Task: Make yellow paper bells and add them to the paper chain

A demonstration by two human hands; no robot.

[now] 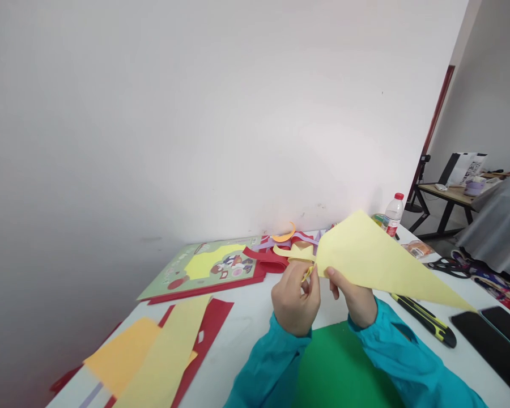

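Note:
A large pale yellow sheet of paper (374, 255) is held up in the air, its long point reaching down to the right. My right hand (359, 300) grips its lower edge, thumb on the front and the other fingers mostly behind. At the paper's left edge, my left hand (297, 297) is closed in a pinch. A small yellow loop (306, 275) shows between the left fingers; I cannot tell whether it is a paper strip. Below both hands lies a green sheet (344, 368), partly covered by my sleeves.
A yellow-and-black utility knife (427, 320) and a dark phone (493, 348) lie at right. Red, orange and yellow paper pieces (165, 351) lie at left. Behind are a green picture pad (208, 263), curled paper strips (276, 258) and a bottle (393, 215) near the wall.

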